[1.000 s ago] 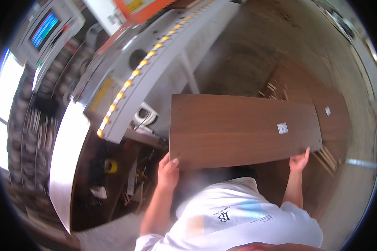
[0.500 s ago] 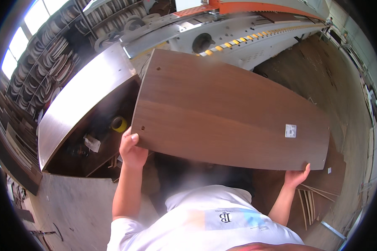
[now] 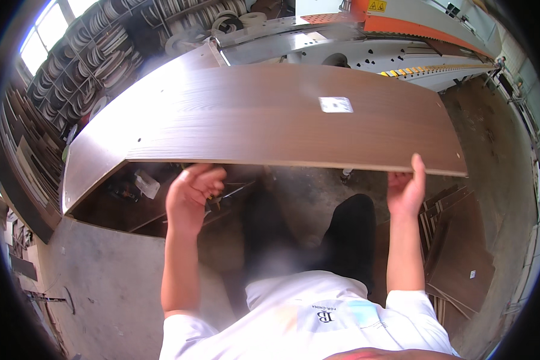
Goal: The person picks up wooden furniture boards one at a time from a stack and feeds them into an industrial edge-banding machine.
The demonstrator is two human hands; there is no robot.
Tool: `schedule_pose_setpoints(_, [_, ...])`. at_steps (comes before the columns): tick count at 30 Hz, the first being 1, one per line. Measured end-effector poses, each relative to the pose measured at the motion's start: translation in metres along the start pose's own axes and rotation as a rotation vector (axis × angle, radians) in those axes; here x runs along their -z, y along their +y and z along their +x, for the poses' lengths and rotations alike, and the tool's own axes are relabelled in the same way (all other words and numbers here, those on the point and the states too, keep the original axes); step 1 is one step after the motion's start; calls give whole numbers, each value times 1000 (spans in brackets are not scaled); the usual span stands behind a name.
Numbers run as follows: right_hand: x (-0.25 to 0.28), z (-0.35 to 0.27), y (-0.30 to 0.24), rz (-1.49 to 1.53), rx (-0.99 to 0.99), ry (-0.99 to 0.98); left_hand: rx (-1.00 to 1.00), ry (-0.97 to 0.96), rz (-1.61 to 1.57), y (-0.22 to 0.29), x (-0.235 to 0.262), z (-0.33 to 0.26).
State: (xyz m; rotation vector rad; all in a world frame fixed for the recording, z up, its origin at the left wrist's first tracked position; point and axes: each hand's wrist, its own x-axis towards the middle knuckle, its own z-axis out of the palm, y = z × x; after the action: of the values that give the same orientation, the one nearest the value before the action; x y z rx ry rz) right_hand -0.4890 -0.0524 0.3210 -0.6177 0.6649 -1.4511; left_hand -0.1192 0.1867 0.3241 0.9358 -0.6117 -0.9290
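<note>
A: What's different from half a second ago?

B: The brown board [image 3: 294, 123]. Its left end now lies over the pale, shiny top of the table [image 3: 93, 159]; before, that end sat just in front of it. The holes [image 3: 140, 140] by that end show against the glare.

A: And the left hand [image 3: 188, 195]?

B: It has left the board's near left corner, where its thumb was on top. Now it's below the near edge, farther in, fingers loosely curled and blurred. I can't tell whether it touches the board.

A: The right hand [image 3: 406, 195]?

B: Grasping. Its thumb is up at the near edge close to the right end, the fingers underneath.

A: What does that change mean?

B: My judgement: the table probably takes some weight at the left end, while the right hand bears the other, which sticks out past the table over the floor [image 3: 318, 186].

A: Anything else shifted?

B: The white label [image 3: 336, 105] now sits higher in view. Beyond the board's far edge is the grey and orange machine [image 3: 414, 29]; a pile of brown boards [image 3: 462, 258] lies low on the right.
</note>
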Motion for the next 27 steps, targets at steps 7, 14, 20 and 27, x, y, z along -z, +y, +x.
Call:
schedule_pose_setpoints(7, [-88,75,36,-652,-352,-524,-584,-201,810,16,-71,25])
schedule_pose_setpoints(14, [-29,80,91,-778,-261,-623,-779,-190,1823,36,-91,133])
schedule_pose_setpoints(20, [155,34,143,-1811,192,-569,-658,-224,2131,21,-84,171])
schedule_pose_setpoints(27, [190,6,139,-2015,-121,-421,-630,-221,2168,12,-103,202])
